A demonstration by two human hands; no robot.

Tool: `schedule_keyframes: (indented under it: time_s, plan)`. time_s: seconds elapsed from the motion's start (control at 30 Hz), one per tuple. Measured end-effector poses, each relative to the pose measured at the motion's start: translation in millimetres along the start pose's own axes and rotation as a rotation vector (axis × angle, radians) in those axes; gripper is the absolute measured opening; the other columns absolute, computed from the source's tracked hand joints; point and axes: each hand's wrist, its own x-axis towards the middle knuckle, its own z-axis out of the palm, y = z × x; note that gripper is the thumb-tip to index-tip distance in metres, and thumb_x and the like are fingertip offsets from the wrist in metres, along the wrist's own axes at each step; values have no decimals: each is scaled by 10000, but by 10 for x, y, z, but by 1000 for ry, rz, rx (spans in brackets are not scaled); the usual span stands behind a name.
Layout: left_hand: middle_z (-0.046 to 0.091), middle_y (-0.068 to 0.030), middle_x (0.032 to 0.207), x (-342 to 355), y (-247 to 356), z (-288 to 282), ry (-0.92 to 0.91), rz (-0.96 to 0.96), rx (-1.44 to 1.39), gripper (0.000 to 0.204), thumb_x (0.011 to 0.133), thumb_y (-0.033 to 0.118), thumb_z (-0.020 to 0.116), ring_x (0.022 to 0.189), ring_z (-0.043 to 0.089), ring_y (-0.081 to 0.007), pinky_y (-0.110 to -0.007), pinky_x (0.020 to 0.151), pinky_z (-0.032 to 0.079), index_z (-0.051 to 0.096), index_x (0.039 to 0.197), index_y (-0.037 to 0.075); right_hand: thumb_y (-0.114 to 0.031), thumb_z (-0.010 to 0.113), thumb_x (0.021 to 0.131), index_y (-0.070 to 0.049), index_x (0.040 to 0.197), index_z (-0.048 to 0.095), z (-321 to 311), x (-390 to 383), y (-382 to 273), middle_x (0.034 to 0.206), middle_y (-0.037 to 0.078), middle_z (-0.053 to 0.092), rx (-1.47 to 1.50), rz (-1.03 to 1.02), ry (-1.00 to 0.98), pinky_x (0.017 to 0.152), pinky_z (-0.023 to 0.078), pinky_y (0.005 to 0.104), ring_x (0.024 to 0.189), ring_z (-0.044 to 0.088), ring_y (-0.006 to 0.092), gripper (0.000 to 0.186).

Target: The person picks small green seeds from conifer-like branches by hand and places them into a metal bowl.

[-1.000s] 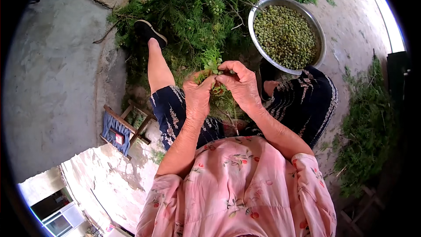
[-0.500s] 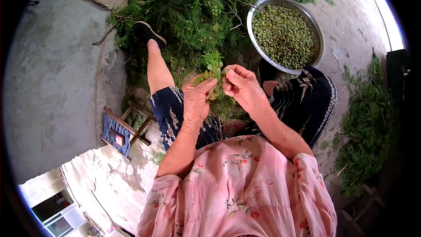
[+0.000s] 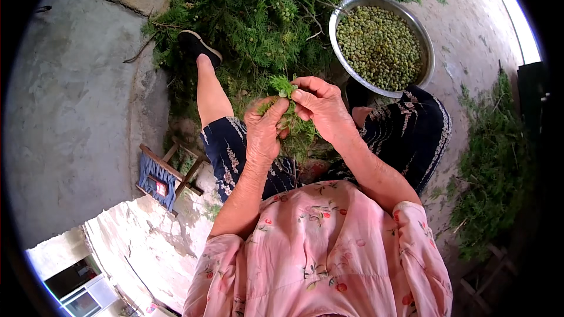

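My left hand is closed around a green conifer sprig, held up between my knees. Its feathery tip stands above my thumb, and more foliage hangs below the fingers. My right hand pinches at the tip, thumb against forefinger, right beside my left thumb. A small pale green cone shows between the two thumbs; whether the right fingertips press on it or only on the leaves is hard to see. Ahead to the right, a round metal basin holds a mass of small green cones.
Cut conifer branches lie heaped in front of me, reaching my left shoe. More branches lie on the right. A small wooden stool with blue webbing is tipped over at left, near a raised concrete slab.
My right hand has moved a little left and up, bringing its fingertips onto the sprig's tip beside my left thumb. The left hand keeps its hold, almost unmoved.
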Motion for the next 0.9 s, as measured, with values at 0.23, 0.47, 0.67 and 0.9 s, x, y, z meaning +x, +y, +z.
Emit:
schedule_keyframes:
  time_s: [0.23,0.47,0.67,0.9]
  plan:
    - [528,10,620,-33,77,70,-71,-63,-122,98,782,87,641,449,414,-57,-196,360,306,603,846,22,-102,561,851,-17,892,569,-13,-26,57,717,21,552,466,158,54,456,383,218,533,511,95,94]
    - [561,-13,662,-8,-11,-34,-43,40,-54,127,766,94,667,493,449,-72,-224,391,335,607,846,16,-122,564,846,-10,888,558,-112,-38,-67,802,84,561,440,37,28,521,438,250,669,550,162,119]
    - [529,49,687,-38,-25,56,72,465,577,156,755,49,676,581,416,-23,-180,510,359,618,866,-44,-58,549,805,-11,874,558,-192,-125,-227,811,80,564,202,-18,29,503,414,225,632,533,143,84]
    - [552,49,715,-99,11,128,32,518,774,110,776,18,623,652,418,-16,-172,568,381,609,859,-52,-41,660,732,-16,868,624,49,-129,-56,715,6,567,-866,-522,143,494,396,188,565,496,55,143]
